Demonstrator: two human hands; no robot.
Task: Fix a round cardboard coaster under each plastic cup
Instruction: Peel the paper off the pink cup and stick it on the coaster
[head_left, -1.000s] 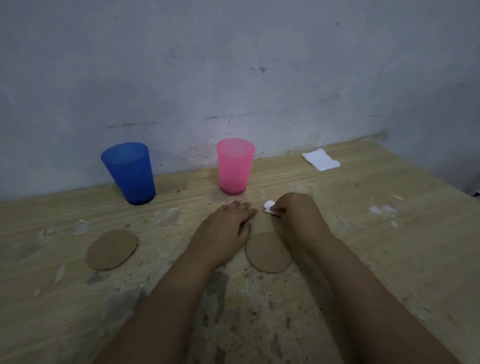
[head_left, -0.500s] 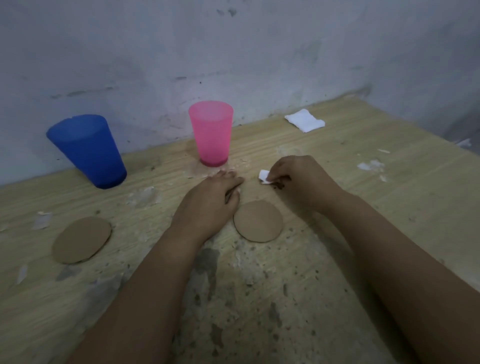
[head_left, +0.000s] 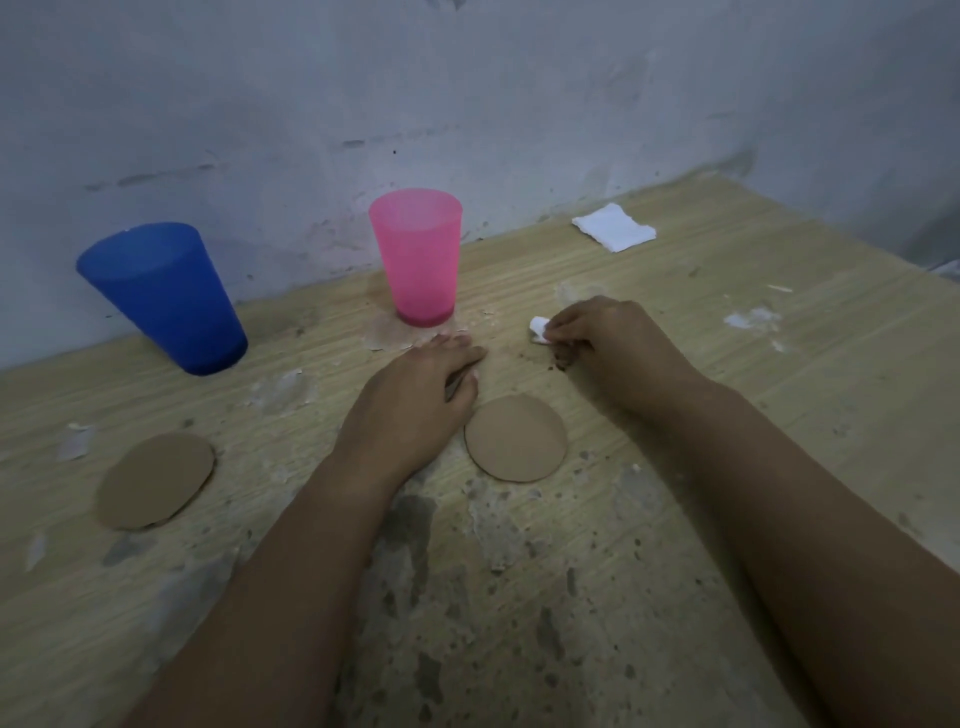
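A pink plastic cup (head_left: 418, 257) stands upright near the wall, and a blue plastic cup (head_left: 166, 299) stands to its left. One round cardboard coaster (head_left: 515, 438) lies flat between my forearms; a second coaster (head_left: 156, 480) lies at the left, in front of the blue cup. My left hand (head_left: 410, 402) rests flat on the table just left of the middle coaster, fingers pointing toward the pink cup. My right hand (head_left: 608, 343) pinches a small white scrap (head_left: 539, 329) just above the table, right of the pink cup.
The worn wooden table (head_left: 675, 519) meets a grey wall at the back. A folded white pad (head_left: 614, 226) lies at the back right. White flecks (head_left: 750, 319) are stuck to the table surface on the right, and the table's right edge runs diagonally.
The view has shifted and drawn closer. My right hand with the white scrap has lifted slightly. My left hand stays flat beside the coaster.
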